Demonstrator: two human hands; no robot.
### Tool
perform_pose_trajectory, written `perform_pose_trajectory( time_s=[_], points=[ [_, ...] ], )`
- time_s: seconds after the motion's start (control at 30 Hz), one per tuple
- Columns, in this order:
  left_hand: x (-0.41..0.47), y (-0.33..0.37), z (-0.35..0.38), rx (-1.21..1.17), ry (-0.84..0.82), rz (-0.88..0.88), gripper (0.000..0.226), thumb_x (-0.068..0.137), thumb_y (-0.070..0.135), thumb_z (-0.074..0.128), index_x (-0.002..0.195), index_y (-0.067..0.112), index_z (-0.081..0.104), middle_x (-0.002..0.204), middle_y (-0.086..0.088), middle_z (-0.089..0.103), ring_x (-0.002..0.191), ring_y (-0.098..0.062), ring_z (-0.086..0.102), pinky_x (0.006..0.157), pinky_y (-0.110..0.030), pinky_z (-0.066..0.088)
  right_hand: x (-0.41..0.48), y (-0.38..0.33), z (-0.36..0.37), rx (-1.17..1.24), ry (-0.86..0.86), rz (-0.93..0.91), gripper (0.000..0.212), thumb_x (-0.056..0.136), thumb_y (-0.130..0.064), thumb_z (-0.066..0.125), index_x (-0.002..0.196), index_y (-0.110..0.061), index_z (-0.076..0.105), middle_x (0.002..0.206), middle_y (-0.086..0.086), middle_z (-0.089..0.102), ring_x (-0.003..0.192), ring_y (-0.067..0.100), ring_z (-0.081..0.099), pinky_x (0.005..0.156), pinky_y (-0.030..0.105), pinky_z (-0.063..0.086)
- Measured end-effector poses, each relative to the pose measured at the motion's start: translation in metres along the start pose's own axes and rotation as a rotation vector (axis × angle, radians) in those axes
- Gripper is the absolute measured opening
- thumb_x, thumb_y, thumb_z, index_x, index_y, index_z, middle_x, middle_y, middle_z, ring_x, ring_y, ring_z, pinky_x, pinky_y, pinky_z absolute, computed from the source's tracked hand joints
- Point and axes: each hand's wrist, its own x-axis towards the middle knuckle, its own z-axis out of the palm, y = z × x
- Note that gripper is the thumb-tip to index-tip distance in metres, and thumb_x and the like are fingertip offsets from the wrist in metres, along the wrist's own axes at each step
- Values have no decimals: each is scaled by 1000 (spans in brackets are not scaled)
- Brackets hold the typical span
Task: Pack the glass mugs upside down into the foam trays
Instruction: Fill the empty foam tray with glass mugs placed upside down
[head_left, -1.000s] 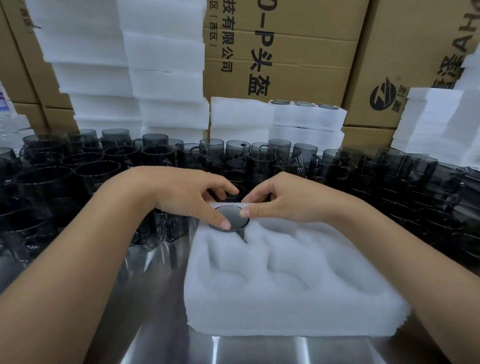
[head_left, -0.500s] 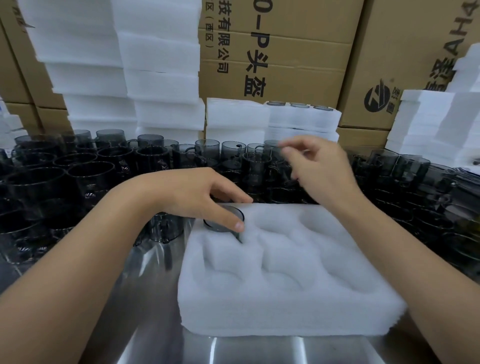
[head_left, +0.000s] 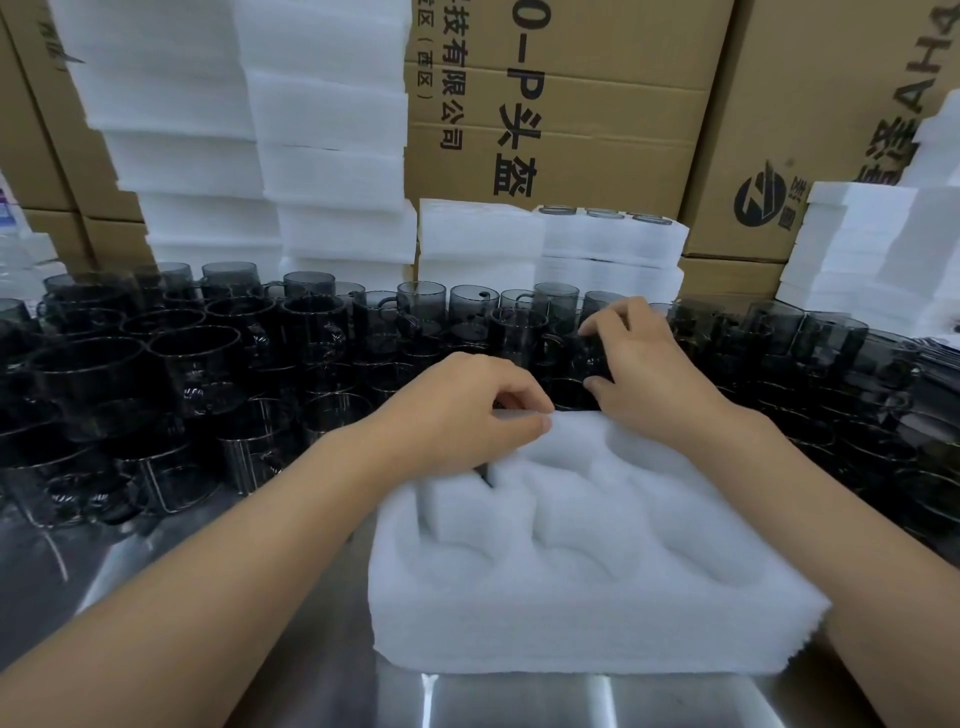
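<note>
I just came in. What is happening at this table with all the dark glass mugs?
A person is packing dark glass mugs into a white foam tray. The left hand lies over the tray's far left pocket, where part of a packed mug shows beneath it. The right hand reaches into the crowd of mugs behind the tray and grips a loose mug. The other visible pockets are empty.

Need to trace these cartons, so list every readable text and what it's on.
"0-P头盔": middle cardboard box, printed sideways, start cut off.
"技有限公司", "(西区)": same box, start cut off.
"HA": right cardboard box, cut by the frame; its logo text and other characters are too blurred to read.
</note>
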Motion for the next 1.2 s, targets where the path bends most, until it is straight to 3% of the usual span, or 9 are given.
perform_pose_trajectory(
  time_s=[0.17, 0.37, 0.57, 0.63, 0.77, 0.83, 0.97, 1.1, 1.2],
  points=[
    [1, -2, 0, -41, 6, -14, 8, 86, 31, 68, 85, 37, 72, 82, 25, 68, 79, 10, 61, 69, -9, 48, -2, 0, -1, 38, -7, 12, 38, 88, -14, 66, 117, -8, 43, 120, 8, 42, 105, 24, 44, 80, 27, 33],
    [5, -3, -3, -107, 113, -6, 16, 86, 23, 68, 101, 27, 72, 92, 22, 68, 85, 11, 61, 78, -6, 47, -5, -7, -18, 99, 150, 19, 34, 87, -16, 66, 111, -11, 42, 104, 0, 41, 93, 18, 40, 73, 24, 27],
    [12, 5, -2, -686, 245, -202, 63, 79, 47, 67, 133, 19, 51, 95, 8, 73, 88, -5, 70, 76, -20, 55, -17, -33, -27, 280, 383, -210, 38, 76, -17, 76, 105, -10, 53, 87, -11, 44, 72, 4, 38, 70, 6, 31],
    [11, 7, -4, -856, 246, -228, 64, 75, 52, 68, 128, 20, 53, 89, 4, 75, 83, -13, 73, 66, -22, 56, -21, -40, -24, 252, 355, -314, 36, 75, -15, 76, 104, -11, 55, 90, -11, 45, 77, 3, 40, 72, 11, 35],
    [9, 3, -9, -961, 196, -239, 46, 71, 60, 63, 102, 27, 68, 95, -6, 75, 81, -23, 73, 64, -24, 56, -24, -41, -20, 160, 285, -484, 31, 75, -12, 72, 102, -10, 57, 99, 1, 54, 92, 21, 49, 71, 41, 48],
    [9, 0, -10, -986, 171, -236, 43, 73, 58, 65, 103, 28, 69, 102, -8, 74, 87, -24, 73, 66, -23, 55, -25, -38, -20, 205, 292, -525, 32, 75, -15, 73, 103, -9, 58, 108, 3, 53, 95, 18, 51, 70, 42, 51],
    [8, -3, -11, -1056, 142, -205, 43, 71, 54, 71, 105, 28, 70, 109, -6, 72, 89, -21, 71, 69, -23, 55, -26, -38, -20, 337, 373, -544, 51, 76, -27, 67, 121, -17, 46, 133, -1, 33, 81, 2, 46, 65, 26, 47],
    [9, -7, -13, -1100, 115, -193, 22, 75, 40, 70, 96, 34, 74, 115, -6, 70, 83, -18, 71, 72, -25, 55, -24, -38, -16, 351, 397, -449, 67, 77, -28, 67, 136, -22, 35, 135, -8, 25, 70, 15, 50, 59, 36, 49],
    [8, -8, -12, -1021, 50, -119, 26, 78, 33, 70, 103, 41, 71, 116, 0, 70, 97, -16, 70, 77, -26, 55, -22, -34, -13, 359, 357, -395, 71, 75, -28, 69, 138, -20, 36, 134, -10, 25, 86, 14, 50, 66, 42, 53]
  ],
)
